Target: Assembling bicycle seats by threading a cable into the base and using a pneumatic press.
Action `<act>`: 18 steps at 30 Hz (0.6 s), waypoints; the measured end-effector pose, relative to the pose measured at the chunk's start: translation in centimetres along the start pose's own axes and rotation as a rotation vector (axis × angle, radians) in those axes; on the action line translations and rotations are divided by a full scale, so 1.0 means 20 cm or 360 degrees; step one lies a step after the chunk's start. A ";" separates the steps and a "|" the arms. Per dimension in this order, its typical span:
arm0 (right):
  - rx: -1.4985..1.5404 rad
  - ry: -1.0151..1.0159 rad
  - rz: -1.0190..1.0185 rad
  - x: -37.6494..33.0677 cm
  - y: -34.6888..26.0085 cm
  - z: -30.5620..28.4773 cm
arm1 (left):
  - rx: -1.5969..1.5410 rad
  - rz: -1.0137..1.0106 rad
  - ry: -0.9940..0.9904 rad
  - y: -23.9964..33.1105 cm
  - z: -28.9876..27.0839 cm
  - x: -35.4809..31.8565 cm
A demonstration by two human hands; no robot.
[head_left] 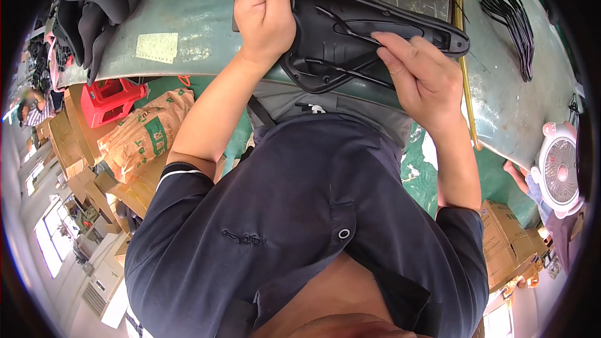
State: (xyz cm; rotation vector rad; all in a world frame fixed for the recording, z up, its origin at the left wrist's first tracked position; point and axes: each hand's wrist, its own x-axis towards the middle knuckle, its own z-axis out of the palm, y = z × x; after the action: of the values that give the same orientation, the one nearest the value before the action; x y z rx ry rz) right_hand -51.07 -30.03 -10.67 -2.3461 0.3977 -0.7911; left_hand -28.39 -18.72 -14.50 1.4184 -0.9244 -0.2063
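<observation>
A black bicycle saddle point(391, 17) is underside up at the table's front edge, its wide rear to the left and its narrow nose to the right. My left hand point(268, 15) is closed round the saddle's wide end, thumb lying over the rim. Thin black metal saddle rails point(350, 74) run across the underside. My right hand point(422, 75) pinches the rails near the nose between thumb and fingers. Its fingertips partly hide where the rails end, so I cannot tell whether they are seated in the nose.
A bunch of dark bent rails point(510, 25) lies on the green table point(188, 9) at the right. Black saddles point(94, 6) are piled at the left. A yellow strip point(466, 87) runs along the table. Below stand a red stool point(111, 103), a paper sack point(150, 128), cartons point(507, 238) and a fan point(560, 169).
</observation>
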 end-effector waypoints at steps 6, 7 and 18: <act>-0.0201 0.0089 -0.0330 0.13 0.01 0.03 | -0.0126 -0.0169 -0.0048 -0.02 -0.02 0.01; -0.0164 0.0068 -0.0281 0.13 0.00 0.03 | -0.0127 -0.0165 -0.0052 -0.05 -0.02 0.01; -0.0218 -0.0100 -0.0406 0.24 0.04 0.01 | 0.0148 0.0277 -0.0047 -0.05 0.03 0.06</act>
State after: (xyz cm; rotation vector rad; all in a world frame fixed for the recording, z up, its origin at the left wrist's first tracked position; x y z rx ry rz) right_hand -47.24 -32.76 -9.19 -2.5775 0.1295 -0.8266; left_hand -27.58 -20.07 -14.94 1.4143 -1.0880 -0.0548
